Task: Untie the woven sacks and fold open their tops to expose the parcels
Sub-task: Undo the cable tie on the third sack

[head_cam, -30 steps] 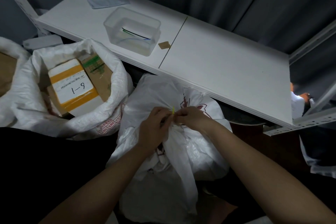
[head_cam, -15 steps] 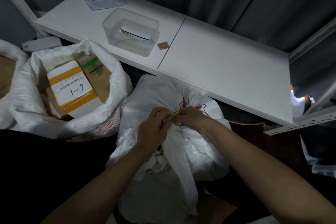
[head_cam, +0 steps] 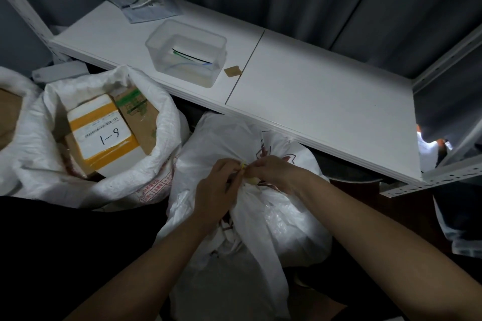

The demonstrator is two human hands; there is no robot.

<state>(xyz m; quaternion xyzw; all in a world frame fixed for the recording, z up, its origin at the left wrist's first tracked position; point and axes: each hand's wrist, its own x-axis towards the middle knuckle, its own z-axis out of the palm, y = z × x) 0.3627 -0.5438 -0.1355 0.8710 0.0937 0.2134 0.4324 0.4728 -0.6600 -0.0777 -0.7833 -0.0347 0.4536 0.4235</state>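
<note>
Left hand (head_cam: 217,185) and right hand (head_cam: 273,172) meet fingertip to fingertip, both pinching thin yellow tie (head_cam: 243,165) at gathered neck of closed white woven sack (head_cam: 273,216). Tie sits between hands, equally near each; bunched neck runs from knot down toward person. Knot not yet loose, judged. Left of it, opened white woven sack (head_cam: 156,164) with top folded back shows yellow-taped parcel marked 6-1 (head_cam: 101,130). Behind, white shelf board (head_cam: 313,101) carries clear plastic tub (head_cam: 186,52).

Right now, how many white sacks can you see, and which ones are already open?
3. An open sack with boxes at left, a sliver of another open one at the far left edge, and a tied sack under both hands. More may be hidden.
</note>
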